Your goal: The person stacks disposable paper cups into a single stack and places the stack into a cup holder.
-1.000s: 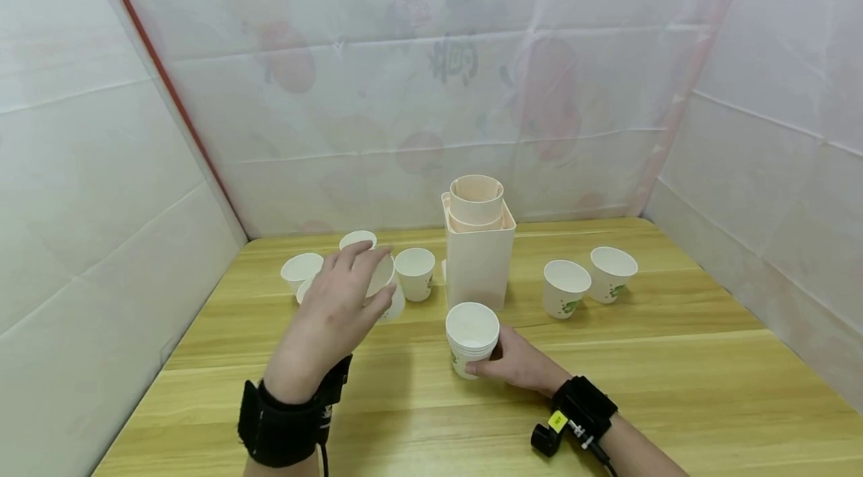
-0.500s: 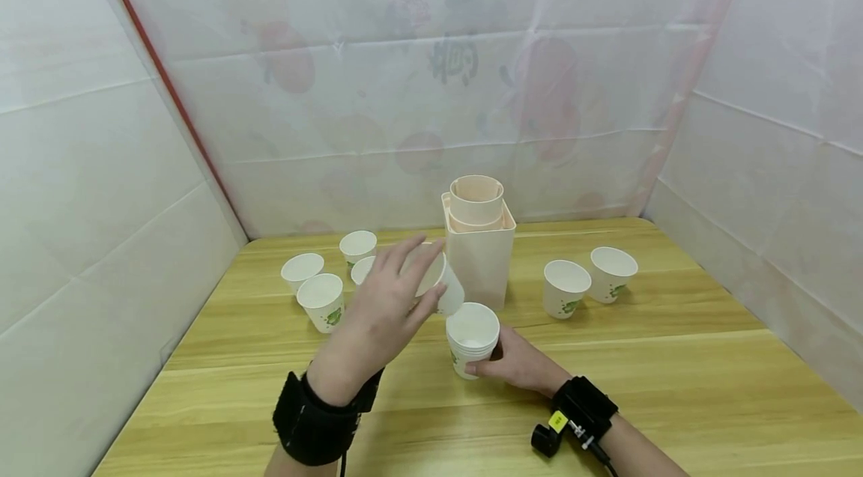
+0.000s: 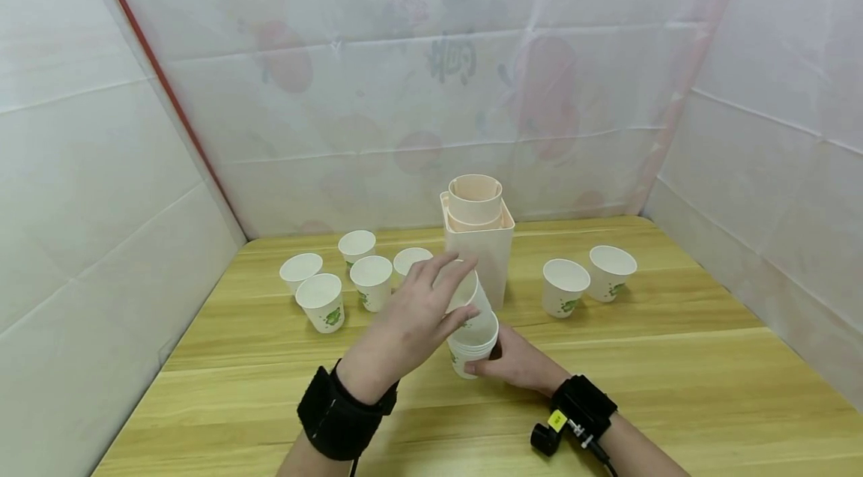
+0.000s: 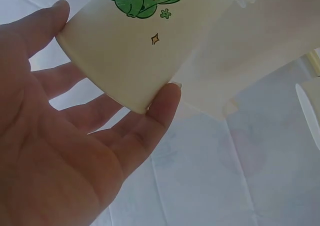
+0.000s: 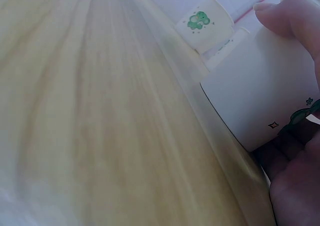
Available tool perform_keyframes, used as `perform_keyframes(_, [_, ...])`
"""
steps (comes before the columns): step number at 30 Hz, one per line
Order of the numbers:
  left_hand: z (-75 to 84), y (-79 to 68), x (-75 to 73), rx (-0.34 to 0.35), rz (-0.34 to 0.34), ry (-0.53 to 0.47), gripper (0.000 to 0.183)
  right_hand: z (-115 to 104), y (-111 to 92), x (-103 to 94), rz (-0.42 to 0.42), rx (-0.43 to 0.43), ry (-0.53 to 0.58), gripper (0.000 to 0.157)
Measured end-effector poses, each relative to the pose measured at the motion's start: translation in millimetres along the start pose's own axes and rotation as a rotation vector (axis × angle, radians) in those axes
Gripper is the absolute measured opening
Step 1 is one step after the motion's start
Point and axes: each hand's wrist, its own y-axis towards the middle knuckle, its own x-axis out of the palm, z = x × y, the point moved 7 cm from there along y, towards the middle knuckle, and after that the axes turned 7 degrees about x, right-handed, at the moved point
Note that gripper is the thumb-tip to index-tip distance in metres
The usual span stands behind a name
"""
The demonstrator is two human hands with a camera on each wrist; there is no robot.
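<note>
My left hand [image 3: 411, 320] pinches a white paper cup [image 4: 135, 56] by its rim, with thumb and fingers on opposite sides. That cup carries a green cartoon print and is tilted, its base at the mouth of a stack of paper cups [image 3: 470, 350]. My right hand [image 3: 519, 363] grips the stack low down from the right, holding it on the table. In the right wrist view, the thumb and fingers wrap around the stack's lowest cup [image 5: 265, 81].
Several single paper cups [image 3: 321, 302] stand upright on the left of the wooden table [image 3: 222, 402]. Two more, a nearer cup [image 3: 565, 288] and a farther cup [image 3: 612, 273], stand at the right. Behind the stack rises a cream square container [image 3: 480, 256] with a round tube [image 3: 475, 200] in it.
My left hand has carried its cup from the left group rightward, and the cup now overlaps the top of the stack. My right hand and the stack have stayed in place.
</note>
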Motion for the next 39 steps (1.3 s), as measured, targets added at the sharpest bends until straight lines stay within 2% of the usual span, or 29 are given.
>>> perform_keyframes(10, [2.3, 1.2, 15.8, 0.039, -0.058, 0.078, 0.059, 2.5, 0.8, -0.4, 0.002, 0.001, -0.012, 0.054])
perform_keyframes(19, [7.3, 1.6, 25.9, 0.119, -0.042, 0.115, 0.064, 1.9, 0.9, -0.6, -0.007, -0.022, -0.005, 0.055])
perform_keyframes(28, [12.5, 0.9, 31.5, 0.167, -0.011, 0.086, 0.063, 31.2, 8.9, -4.0, 0.018, -0.034, -0.02, 0.055])
perform_keyframes(31, [13.7, 0.0, 37.7, 0.178, -0.039, 0.084, 0.061, 32.8, 9.1, -4.0, 0.014, -0.062, -0.025, 0.056])
perform_keyframes(35, [12.3, -2.3, 48.4, 0.151, -0.116, 0.089, 0.057, 30.9, 8.7, -3.1, 0.013, -0.075, -0.028, 0.055])
perform_keyframes(39, [11.2, -3.3, 53.8, 0.131, -0.146, 0.091, 0.056, 28.0, 7.6, -2.9, 0.021, -0.072, -0.034, 0.053])
